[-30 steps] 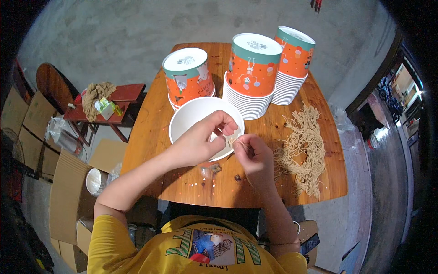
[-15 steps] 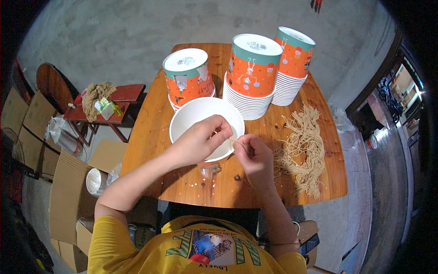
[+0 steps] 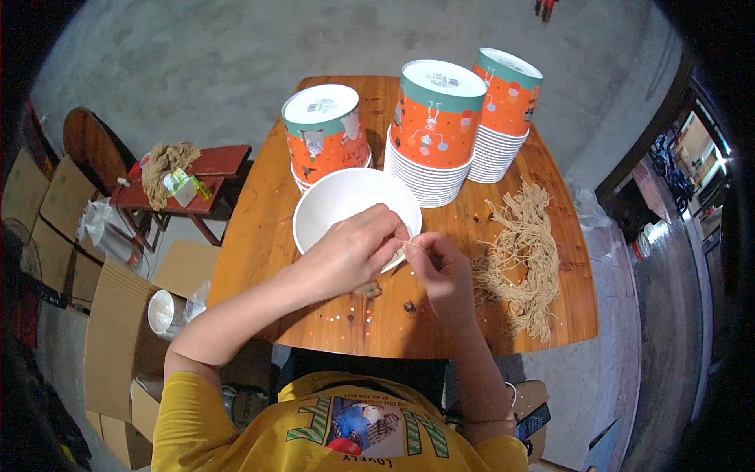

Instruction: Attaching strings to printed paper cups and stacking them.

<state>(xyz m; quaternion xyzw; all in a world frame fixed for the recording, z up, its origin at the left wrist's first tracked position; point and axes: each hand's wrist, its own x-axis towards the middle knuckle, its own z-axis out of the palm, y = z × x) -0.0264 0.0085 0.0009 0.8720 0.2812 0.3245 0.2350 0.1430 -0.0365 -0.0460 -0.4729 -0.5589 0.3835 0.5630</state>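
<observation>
A white paper bowl (image 3: 338, 204) lies on the wooden table (image 3: 259, 228) in front of me. My left hand (image 3: 354, 252) grips the bowl's near rim, fingers curled over the edge. My right hand (image 3: 440, 263) sits just to the right of it, pinching a thin beige string (image 3: 412, 246) at the rim, where the two hands nearly touch. A heap of the same beige strings (image 3: 523, 256) lies on the table to the right of my right hand.
Three stacks of orange and teal paper bowls (image 3: 436, 126) stand upside down at the table's far side. Small dark bits and paper dots (image 3: 370, 293) lie near the front edge. A red stool (image 3: 197, 177) with string and cardboard boxes (image 3: 110, 330) stand at the left.
My left hand has slid a little toward me along the bowl's rim, and my right hand has moved in closer to it with the string.
</observation>
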